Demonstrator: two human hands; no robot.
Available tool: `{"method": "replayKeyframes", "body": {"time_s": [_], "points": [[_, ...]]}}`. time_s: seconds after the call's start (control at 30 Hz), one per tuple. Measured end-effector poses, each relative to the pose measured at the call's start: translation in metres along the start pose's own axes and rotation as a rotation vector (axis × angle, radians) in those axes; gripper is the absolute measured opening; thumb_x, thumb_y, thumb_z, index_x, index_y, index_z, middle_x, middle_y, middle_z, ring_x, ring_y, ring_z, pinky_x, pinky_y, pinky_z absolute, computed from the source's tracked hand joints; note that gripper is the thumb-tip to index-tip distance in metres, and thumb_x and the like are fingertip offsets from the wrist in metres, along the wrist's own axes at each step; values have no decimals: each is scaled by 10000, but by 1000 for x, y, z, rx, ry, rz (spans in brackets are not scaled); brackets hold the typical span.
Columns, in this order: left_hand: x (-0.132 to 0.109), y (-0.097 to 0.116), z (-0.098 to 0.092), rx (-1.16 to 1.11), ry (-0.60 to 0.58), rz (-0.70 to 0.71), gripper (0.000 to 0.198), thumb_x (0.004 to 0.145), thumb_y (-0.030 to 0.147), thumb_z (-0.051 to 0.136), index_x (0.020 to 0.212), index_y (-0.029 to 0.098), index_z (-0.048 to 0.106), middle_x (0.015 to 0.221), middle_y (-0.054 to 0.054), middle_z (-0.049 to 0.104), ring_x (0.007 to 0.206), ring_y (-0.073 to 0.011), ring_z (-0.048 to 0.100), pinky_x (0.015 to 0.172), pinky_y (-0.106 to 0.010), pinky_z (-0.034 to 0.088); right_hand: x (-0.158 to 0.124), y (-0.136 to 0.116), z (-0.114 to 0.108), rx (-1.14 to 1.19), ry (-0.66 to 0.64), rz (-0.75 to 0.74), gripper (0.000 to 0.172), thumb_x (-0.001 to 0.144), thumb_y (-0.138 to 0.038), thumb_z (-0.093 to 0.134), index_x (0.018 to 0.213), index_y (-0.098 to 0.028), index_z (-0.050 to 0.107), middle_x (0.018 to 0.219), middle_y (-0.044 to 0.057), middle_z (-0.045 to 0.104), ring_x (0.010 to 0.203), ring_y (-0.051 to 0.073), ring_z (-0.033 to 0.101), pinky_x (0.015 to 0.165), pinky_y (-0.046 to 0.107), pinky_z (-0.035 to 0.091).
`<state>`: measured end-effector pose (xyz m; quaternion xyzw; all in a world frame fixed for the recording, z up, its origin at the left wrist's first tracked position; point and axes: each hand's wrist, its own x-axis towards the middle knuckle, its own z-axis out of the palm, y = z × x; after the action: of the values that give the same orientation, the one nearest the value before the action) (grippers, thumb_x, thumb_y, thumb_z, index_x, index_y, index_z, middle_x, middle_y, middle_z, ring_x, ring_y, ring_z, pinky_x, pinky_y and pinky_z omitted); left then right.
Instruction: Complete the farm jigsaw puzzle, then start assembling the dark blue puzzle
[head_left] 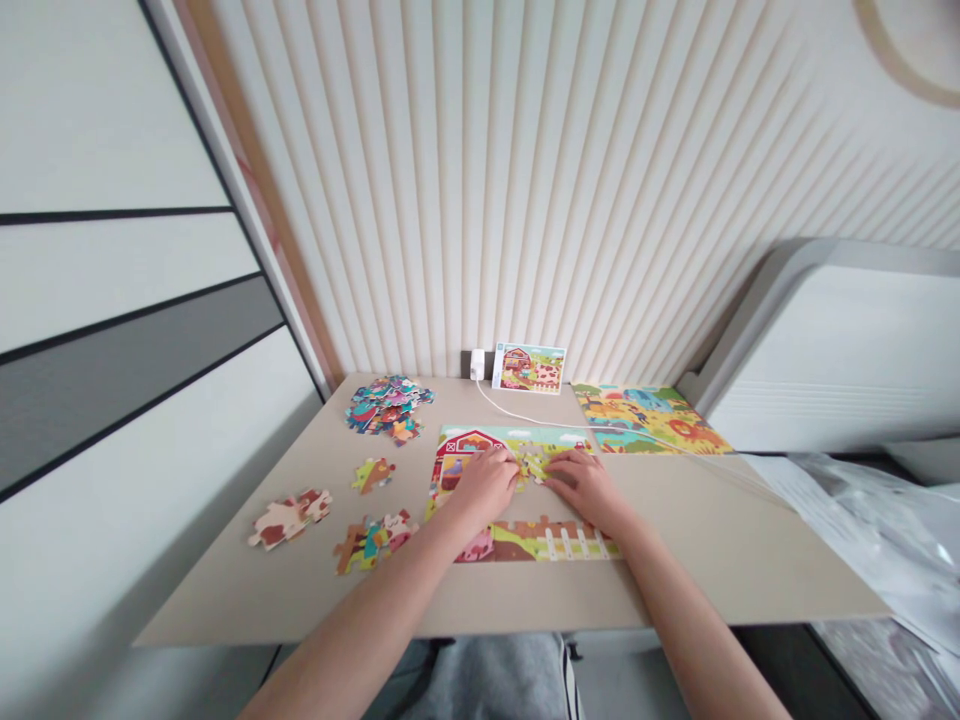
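A partly assembled farm jigsaw puzzle [577,545] lies on the table, with a red barn at its upper left and a white fence along its lower right. My left hand [489,482] is over the barn side, its curled fingertips at a yellow-green puzzle piece [532,464]. From the other side my right hand [586,488] reaches the same area, thumb and fingers bent at that piece's right edge. Both hands hide parts of the puzzle, and the piece's exact outline is hard to make out. Bare tabletop shows in the gap below the hands.
Loose pieces lie left: a cow cluster [291,518], a brown-and-green piece [373,475], several joined pieces [375,538] and a blue-red heap [388,405]. A picture card [529,369] leans at the wall beside a charger [478,364]. Its cable crosses an animal puzzle [652,415].
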<state>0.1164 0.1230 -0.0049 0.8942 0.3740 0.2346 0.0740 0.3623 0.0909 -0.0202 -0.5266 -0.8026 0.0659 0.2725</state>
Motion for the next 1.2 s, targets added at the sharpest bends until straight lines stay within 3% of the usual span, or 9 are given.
{"method": "replayKeyframes", "body": {"time_s": [0.3, 0.5, 0.8, 1.2], "points": [[-3, 5, 2, 53, -24, 31, 239, 956, 127, 501, 978, 188, 731, 1082, -106, 673, 1054, -241, 601, 989, -404, 466, 6, 5, 2, 96, 52, -13, 222, 979, -284, 576, 1137, -265, 731, 1140, 81, 702, 1058, 238, 646, 971, 411, 507], [-4, 5, 5, 96, -34, 28, 300, 918, 90, 512, 1141, 192, 685, 1226, -125, 623, 1184, -260, 550, 1053, -426, 427, 16, 11, 10, 116, 75, 1, 235, 969, -224, 561, 1096, -244, 758, 1145, 87, 701, 1039, 231, 661, 951, 385, 528], [-2, 7, 6, 121, -30, 51, 261, 957, 123, 469, 1127, 164, 663, 1187, -132, 644, 1167, -256, 570, 1047, -416, 422, 29, 16, 18, -2, 35, -18, 273, 982, -198, 520, 1088, -262, 763, 1134, 70, 725, 1047, 241, 659, 956, 410, 507], [0, 3, 11, 127, -27, 86, 303, 956, 143, 470, 1213, 154, 628, 1282, -143, 653, 1271, -250, 543, 1129, -438, 342, 27, -12, 4, -186, -2, -37, 234, 973, -275, 553, 1108, -277, 745, 1140, 70, 722, 1068, 260, 620, 972, 438, 430]]}}
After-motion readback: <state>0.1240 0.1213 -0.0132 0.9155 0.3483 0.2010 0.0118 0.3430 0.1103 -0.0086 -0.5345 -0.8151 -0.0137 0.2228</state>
